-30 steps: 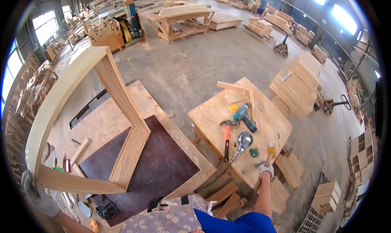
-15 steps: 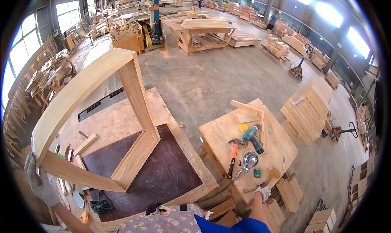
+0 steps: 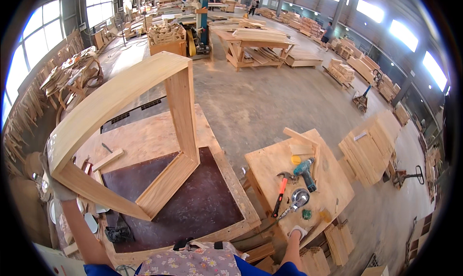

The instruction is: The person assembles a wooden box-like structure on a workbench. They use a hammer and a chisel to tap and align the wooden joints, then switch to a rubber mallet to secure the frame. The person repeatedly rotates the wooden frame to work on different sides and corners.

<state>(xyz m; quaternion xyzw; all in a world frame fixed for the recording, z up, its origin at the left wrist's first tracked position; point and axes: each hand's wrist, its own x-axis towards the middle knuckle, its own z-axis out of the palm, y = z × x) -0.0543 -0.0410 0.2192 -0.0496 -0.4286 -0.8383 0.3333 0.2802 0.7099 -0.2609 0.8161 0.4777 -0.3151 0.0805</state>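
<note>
A large square wooden frame [image 3: 118, 100] stands tilted over the left workbench, resting on its dark mat [image 3: 207, 203]. At its left corner my gloved left hand [image 3: 61, 189] grips the wood, fingers partly hidden behind it. My right hand [image 3: 297, 231], in a white glove, is at the near edge of the small wooden table [image 3: 258, 162]; its fingers are too small and hidden to read. Ahead of that hand lie an orange-handled hammer [image 3: 279, 196], a teal cordless drill [image 3: 305, 173], a round metal-topped power tool [image 3: 300, 197] and a green item [image 3: 306, 214].
A short wood strip [image 3: 108, 160] and a black cloth [image 3: 118, 231] lie on the left bench. Stacked boards [image 3: 369, 150] stand at the right, with a pallet jack [image 3: 407, 176] beside them. A lumber-laden table [image 3: 255, 47] stands further back; a person [image 3: 327, 36] walks beyond.
The view has shifted, so most things sit further right. My left hand still holds the frame's corner. My right hand has drawn back slightly toward the small table's near edge.
</note>
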